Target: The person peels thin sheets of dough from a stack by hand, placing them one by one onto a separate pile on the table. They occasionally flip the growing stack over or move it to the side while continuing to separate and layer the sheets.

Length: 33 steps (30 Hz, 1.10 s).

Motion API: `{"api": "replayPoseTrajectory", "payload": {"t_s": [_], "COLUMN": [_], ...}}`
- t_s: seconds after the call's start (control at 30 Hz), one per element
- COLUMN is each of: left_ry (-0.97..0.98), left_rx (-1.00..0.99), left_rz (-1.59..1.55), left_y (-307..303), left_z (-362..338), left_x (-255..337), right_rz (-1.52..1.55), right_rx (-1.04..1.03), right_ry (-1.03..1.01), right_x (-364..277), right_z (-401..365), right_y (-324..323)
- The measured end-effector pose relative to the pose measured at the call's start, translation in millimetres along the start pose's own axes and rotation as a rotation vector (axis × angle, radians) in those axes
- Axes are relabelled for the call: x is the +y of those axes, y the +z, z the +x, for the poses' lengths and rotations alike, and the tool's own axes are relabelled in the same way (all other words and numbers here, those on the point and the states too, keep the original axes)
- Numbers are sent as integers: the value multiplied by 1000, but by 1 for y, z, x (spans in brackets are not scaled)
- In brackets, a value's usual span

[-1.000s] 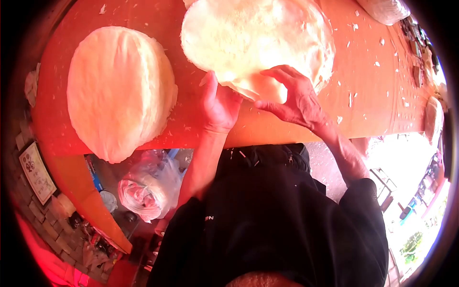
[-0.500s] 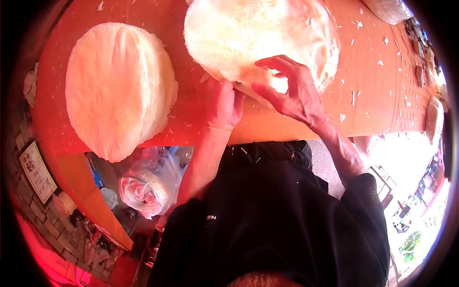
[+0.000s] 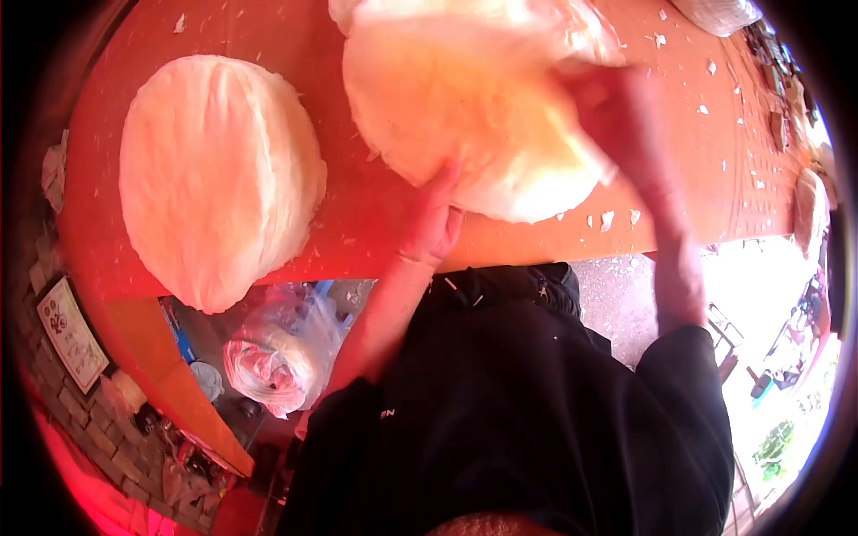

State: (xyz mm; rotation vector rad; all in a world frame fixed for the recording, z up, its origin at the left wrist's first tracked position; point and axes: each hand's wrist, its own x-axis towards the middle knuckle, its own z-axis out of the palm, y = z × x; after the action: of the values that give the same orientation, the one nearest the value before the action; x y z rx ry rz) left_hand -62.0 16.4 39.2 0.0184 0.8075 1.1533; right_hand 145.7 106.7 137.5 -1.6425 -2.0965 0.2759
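A large, pale, thin round sheet that looks like flatbread point(image 3: 465, 116) lies at the table's near edge, with more pale layers showing behind it. My left hand point(image 3: 436, 219) pinches its near left rim, thumb on top and the other fingers curled below. At the sheet's right side is my right hand point(image 3: 617, 116), smeared by motion. Its fingers cannot be made out, nor whether they grip the sheet. To the left sits a thick oval stack point(image 3: 214, 179) of similar pale sheets, untouched by either hand.
White flakes are scattered over the orange-red tabletop point(image 3: 715, 205). Below its near edge lies a clear plastic bag with a rolled bundle point(image 3: 277, 357). Another wrapped pale bundle point(image 3: 719, 13) is at the far right. A framed sign point(image 3: 71, 335) stands at the lower left.
My right hand has swung up and to the right and is now blurred. The sheet's near edge has come closer to me, and my left thumb now lies over its rim.
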Motion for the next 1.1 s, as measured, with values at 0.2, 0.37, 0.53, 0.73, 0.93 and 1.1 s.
{"api": "replayPoseTrajectory", "payload": {"t_s": [0.2, 0.37, 0.53, 0.73, 0.93, 1.1], "left_ry": [-23, 20, -69, -11, -13, -23], "left_rx": [44, -163, -128, -103, -46, 102], "left_rz": [86, -177, -288, -18, 168, 190], "left_y": [-27, -1, 5, -15, -19, -6], "left_z": [8, -10, -14, 0, 16, 19], "left_x": [7, 22, 30, 26, 26, 17], "right_rz": [-322, -29, 166, 297, 199, -217], "right_rx": [315, -36, -313, -197, -83, -231], "right_ry": [-25, -176, -114, -142, -164, -200], "right_x": [31, -44, -25, -45, -58, -8], "right_z": [33, -8, -50, -54, -56, -34], "right_y": [-141, -36, 54, 53, 60, 44]}}
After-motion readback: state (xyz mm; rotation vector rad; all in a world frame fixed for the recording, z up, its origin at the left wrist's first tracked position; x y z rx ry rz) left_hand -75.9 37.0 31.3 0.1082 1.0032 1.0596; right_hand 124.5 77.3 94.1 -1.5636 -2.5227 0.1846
